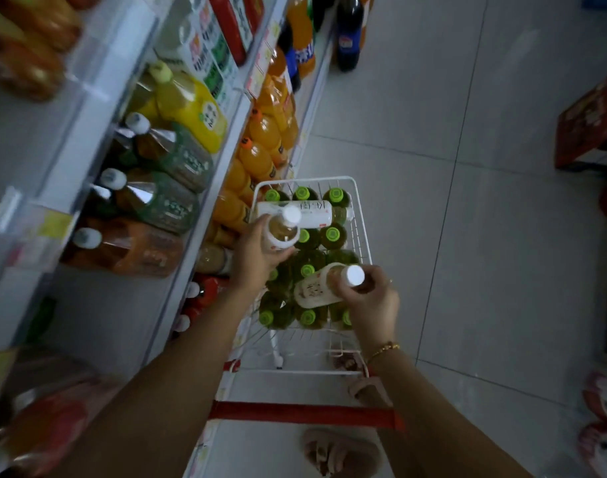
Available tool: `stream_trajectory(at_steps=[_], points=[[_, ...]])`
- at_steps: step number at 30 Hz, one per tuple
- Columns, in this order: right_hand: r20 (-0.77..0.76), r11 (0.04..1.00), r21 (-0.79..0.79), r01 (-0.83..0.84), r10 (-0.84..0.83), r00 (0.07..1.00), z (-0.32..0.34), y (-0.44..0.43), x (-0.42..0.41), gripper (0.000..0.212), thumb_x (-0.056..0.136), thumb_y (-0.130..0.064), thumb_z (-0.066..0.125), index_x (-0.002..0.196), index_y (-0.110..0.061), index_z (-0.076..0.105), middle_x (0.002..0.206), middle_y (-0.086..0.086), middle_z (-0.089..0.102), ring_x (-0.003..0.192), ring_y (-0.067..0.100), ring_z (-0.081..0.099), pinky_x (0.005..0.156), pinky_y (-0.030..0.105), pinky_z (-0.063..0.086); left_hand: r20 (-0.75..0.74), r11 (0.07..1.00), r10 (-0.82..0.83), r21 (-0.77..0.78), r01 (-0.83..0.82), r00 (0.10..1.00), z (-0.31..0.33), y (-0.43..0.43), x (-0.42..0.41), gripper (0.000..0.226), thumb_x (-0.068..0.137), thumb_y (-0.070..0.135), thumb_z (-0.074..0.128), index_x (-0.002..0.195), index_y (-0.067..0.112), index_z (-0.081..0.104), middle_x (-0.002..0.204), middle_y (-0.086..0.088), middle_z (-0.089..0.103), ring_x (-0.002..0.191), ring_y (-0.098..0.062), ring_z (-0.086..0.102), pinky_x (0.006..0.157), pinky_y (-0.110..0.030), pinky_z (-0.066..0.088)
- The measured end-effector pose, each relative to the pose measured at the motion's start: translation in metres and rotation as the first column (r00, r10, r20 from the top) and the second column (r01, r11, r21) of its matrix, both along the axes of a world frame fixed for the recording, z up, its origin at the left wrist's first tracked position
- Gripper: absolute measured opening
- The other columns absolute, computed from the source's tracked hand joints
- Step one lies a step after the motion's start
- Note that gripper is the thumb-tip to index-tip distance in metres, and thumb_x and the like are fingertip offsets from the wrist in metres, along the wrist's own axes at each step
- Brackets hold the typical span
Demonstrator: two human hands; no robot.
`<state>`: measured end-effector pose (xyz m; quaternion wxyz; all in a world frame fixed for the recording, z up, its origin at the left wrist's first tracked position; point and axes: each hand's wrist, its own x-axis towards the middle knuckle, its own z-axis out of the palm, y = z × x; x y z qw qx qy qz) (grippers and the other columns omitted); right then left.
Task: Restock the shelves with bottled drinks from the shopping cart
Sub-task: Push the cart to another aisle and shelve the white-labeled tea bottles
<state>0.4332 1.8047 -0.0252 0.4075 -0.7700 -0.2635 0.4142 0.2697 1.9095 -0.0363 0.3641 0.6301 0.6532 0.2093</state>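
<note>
Above a wire cart (305, 178) packed with upright green-capped bottles (333, 236), the left hand (257, 257) curls round a white-capped bottle (283, 236) at its far end; the right hand (373, 301) grips a cream-labelled bottle (316, 291) nearer.

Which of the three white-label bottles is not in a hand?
The lying bottle, on its side across the green-capped bottles at the cart's far end. The left hand and right hand each grip one of the others.

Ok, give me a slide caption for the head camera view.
Over the cart of green-capped drinks, the left hand holds one white-capped bottle, the right hand another.
</note>
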Motion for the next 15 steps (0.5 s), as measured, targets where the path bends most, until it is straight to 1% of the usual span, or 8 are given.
stream_trajectory(at_steps=[2,6,7,9,10,12,13,15], points=[[0.092,0.993,0.082,-0.081,0.074,0.993,0.03,0.003,0.011,0.027,0.066,-0.03,0.079,0.085,-0.022,0.062,0.079,-0.003,0.067,0.071,0.013,0.064,0.063,0.037,0.057,0.072,0.989,0.145,0.028,-0.147,0.987,0.036,-0.016,-0.006,0.062,0.07,0.014,0.08,0.125,0.007,0.054,0.122,-0.001,0.059,0.113,-0.015,0.052,0.084,-0.008,0.036],[0.118,0.944,0.25,-0.215,0.191,0.975,0.109,0.009,0.017,0.029,0.067,-0.033,0.076,0.089,-0.017,0.064,0.081,0.004,0.067,0.073,0.021,0.062,0.065,0.04,0.056,0.139,0.948,0.306,0.047,-0.315,0.942,0.104,-0.067,-0.022,0.061,0.066,0.029,0.083,0.118,0.006,0.06,0.111,-0.004,0.066,0.102,-0.019,0.06,0.081,-0.022,0.042],[0.128,0.921,0.299,-0.249,0.22,0.967,0.132,0.009,0.015,0.026,0.069,-0.03,0.077,0.088,-0.019,0.063,0.082,0.003,0.066,0.072,0.019,0.062,0.065,0.038,0.056,0.173,0.942,0.32,0.044,-0.332,0.932,0.121,-0.079,-0.028,0.062,0.064,0.033,0.082,0.115,0.006,0.061,0.108,-0.005,0.067,0.099,-0.02,0.062,0.08,-0.024,0.044],[0.119,0.863,0.405,-0.301,0.276,0.954,0.176,0.005,0.006,0.025,0.069,-0.029,0.078,0.089,-0.02,0.064,0.083,0.0,0.067,0.073,0.012,0.062,0.065,0.033,0.055,0.254,0.93,0.344,0.037,-0.365,0.904,0.16,-0.1,-0.042,0.054,0.067,0.028,0.082,0.112,0.008,0.061,0.106,-0.005,0.068,0.093,-0.015,0.064,0.081,-0.029,0.05],[0.097,0.836,0.452,-0.311,0.3,0.949,0.198,0.002,0.0,0.027,0.069,-0.033,0.077,0.089,-0.02,0.066,0.085,0.0,0.067,0.076,0.013,0.063,0.068,0.035,0.056,0.278,0.928,0.342,0.054,-0.37,0.898,0.183,-0.109,-0.05,0.049,0.068,0.025,0.082,0.11,0.012,0.061,0.102,-0.001,0.069,0.088,-0.008,0.065,0.081,-0.029,0.052],[0.04,0.783,0.542,-0.305,0.338,0.94,0.243,-0.004,-0.011,0.03,0.067,-0.038,0.074,0.091,-0.02,0.07,0.088,0.005,0.069,0.084,0.022,0.065,0.074,0.043,0.056,0.31,0.924,0.313,0.119,-0.363,0.898,0.229,-0.124,-0.068,0.047,0.058,0.036,0.081,0.099,0.023,0.062,0.088,0.015,0.071,0.079,0.006,0.064,0.072,-0.015,0.053],[0.002,0.753,0.589,-0.294,0.362,0.932,0.263,-0.005,-0.017,0.029,0.067,-0.038,0.073,0.09,-0.021,0.071,0.089,0.009,0.069,0.086,0.027,0.064,0.076,0.046,0.055,0.337,0.921,0.293,0.151,-0.359,0.895,0.256,-0.13,-0.077,0.046,0.053,0.039,0.079,0.094,0.028,0.062,0.083,0.02,0.071,0.078,0.007,0.064,0.068,-0.011,0.051],[-0.052,0.698,0.66,-0.279,0.413,0.909,0.306,-0.01,-0.033,0.027,0.066,-0.035,0.075,0.089,-0.021,0.072,0.093,0.015,0.069,0.088,0.031,0.065,0.08,0.049,0.055,0.371,0.915,0.269,0.189,-0.355,0.889,0.307,-0.145,-0.096,0.045,0.049,0.039,0.077,0.091,0.03,0.064,0.084,0.02,0.072,0.08,0.001,0.066,0.069,-0.015,0.052]])
